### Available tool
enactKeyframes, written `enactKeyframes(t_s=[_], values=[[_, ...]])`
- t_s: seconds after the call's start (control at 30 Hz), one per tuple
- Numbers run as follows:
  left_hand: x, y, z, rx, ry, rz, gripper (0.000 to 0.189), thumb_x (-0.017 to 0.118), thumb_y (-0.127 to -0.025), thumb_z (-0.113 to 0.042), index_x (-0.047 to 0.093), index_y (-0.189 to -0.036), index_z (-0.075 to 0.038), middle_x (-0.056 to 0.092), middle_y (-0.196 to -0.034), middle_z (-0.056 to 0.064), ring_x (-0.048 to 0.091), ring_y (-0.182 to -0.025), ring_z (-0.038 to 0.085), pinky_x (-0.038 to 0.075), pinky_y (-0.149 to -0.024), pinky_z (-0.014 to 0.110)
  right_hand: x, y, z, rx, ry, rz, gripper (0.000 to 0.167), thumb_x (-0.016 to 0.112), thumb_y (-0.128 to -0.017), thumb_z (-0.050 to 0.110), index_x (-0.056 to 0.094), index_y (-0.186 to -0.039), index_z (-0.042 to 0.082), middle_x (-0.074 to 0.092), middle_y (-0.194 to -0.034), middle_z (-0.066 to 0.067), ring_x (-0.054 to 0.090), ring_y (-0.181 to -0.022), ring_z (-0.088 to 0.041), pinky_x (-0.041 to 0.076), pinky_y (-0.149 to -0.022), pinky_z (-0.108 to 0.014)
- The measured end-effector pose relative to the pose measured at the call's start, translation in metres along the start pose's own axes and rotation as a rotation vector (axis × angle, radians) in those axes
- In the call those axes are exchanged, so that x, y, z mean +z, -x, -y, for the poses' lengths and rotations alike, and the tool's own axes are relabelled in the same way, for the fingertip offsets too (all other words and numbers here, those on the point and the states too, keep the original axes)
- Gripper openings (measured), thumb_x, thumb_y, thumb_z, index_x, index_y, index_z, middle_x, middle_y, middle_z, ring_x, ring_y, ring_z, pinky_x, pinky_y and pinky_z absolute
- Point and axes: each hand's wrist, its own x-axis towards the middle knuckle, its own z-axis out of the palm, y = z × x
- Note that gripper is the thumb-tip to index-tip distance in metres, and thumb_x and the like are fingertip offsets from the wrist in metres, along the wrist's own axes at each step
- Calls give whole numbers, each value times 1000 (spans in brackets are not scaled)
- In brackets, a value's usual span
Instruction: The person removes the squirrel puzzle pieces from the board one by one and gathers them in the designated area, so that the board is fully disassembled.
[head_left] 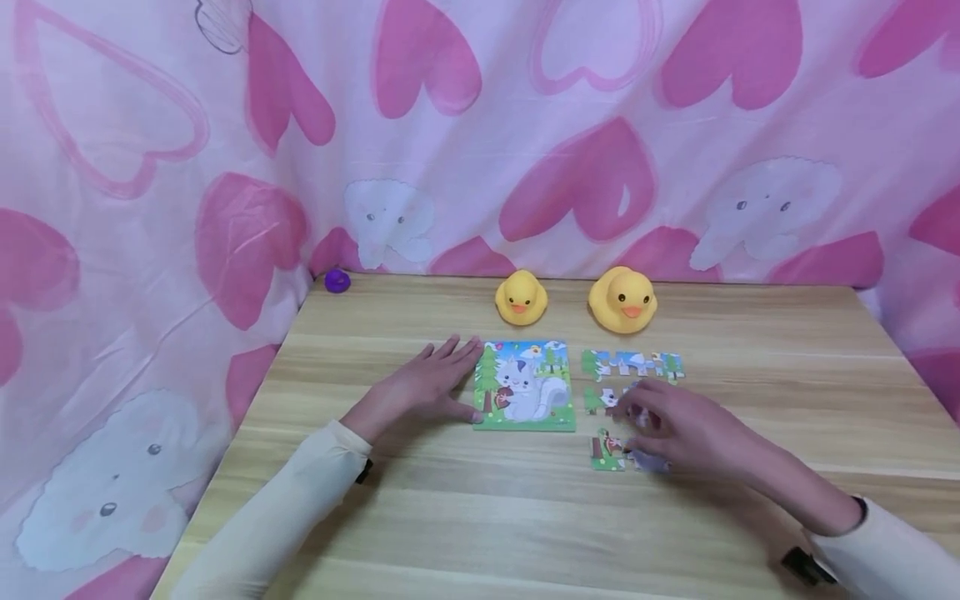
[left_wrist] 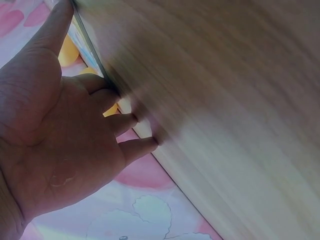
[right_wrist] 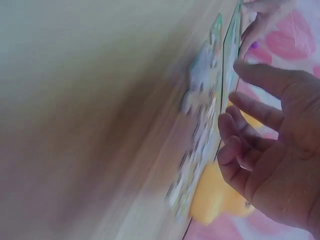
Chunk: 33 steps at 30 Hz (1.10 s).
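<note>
A square squirrel picture board (head_left: 523, 385) lies flat on the wooden table. My left hand (head_left: 426, 382) rests along its left edge, fingers extended and thumb at the lower left corner. To the board's right are loose jigsaw pieces in rows: a top row (head_left: 630, 363), a partly hidden middle row (head_left: 598, 400) and a bottom row with a brown-and-green piece (head_left: 606, 452). Over the middle and bottom rows hovers my right hand (head_left: 693, 429), covering some pieces. In the right wrist view, the thumb and forefinger of the right hand (right_wrist: 280, 135) are apart, with no piece visible between them.
Behind the board sits a smaller yellow rubber duck (head_left: 521, 298), and behind the pieces a larger one (head_left: 624, 302). A small purple ring-shaped object (head_left: 337, 281) lies at the far left corner. A pink heart-patterned curtain (head_left: 465, 150) hangs along the table's back and sides.
</note>
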Motion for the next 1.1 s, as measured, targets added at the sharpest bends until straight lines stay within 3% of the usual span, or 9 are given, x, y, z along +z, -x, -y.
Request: enactKeyframes(t_s=[0.27, 0.37, 0.53, 0.77, 0.87, 1.1], values=[[-2, -1, -2, 7, -10, 11, 116, 69, -89, -73, 5, -172, -23, -1, -181, -4, -4, -168, 31, 5, -136, 61, 20, -53, 28, 1, -8, 22, 43, 85, -89, 34, 72, -128, 23, 65, -120, 3, 58, -83, -11, 52, -67, -26], [-2, -2, -3, 4, -5, 10, 117, 70, -89, -73, 5, -172, -23, 0, -181, -4, -4, -168, 31, 5, -136, 61, 27, -64, 39, 7, 5, 22, 52, 87, -87, 31, 69, -135, 22, 65, -128, 1, 60, -91, -12, 58, -75, -31], [-2, 0, -2, -3, -8, 13, 117, 70, -89, -73, 5, -172, -23, 0, -181, -3, -3, -168, 31, 6, -135, 62, 31, -70, 52, 28, -39, 36, 61, 88, -86, 23, 65, -143, 22, 66, -124, 1, 60, -96, -16, 60, -80, -34], [-3, -1, -3, -13, -18, 22, 117, 70, -89, -73, 4, -172, -23, -1, -181, -4, -4, -168, 30, 5, -136, 61, 30, -76, 49, 93, -231, 67, 73, 88, -85, 14, 53, -150, 12, 65, -113, 2, 59, -92, -16, 55, -77, -29], [-3, -2, -4, -15, -22, 27, 117, 69, -89, -73, 4, -172, -23, -2, -181, -4, -4, -168, 30, 5, -136, 61, 29, -79, 46, 88, -258, 75, 66, 89, -84, 13, 57, -142, 9, 64, -110, 1, 57, -89, -18, 53, -75, -30], [-3, -1, -4, -16, -20, 22, 117, 70, -89, -72, 4, -172, -23, -1, -181, -4, -4, -168, 30, 5, -136, 61, 28, -82, 41, 56, -250, 93, 53, 91, -83, 16, 65, -130, 12, 66, -111, 1, 58, -95, -18, 55, -86, -35]])
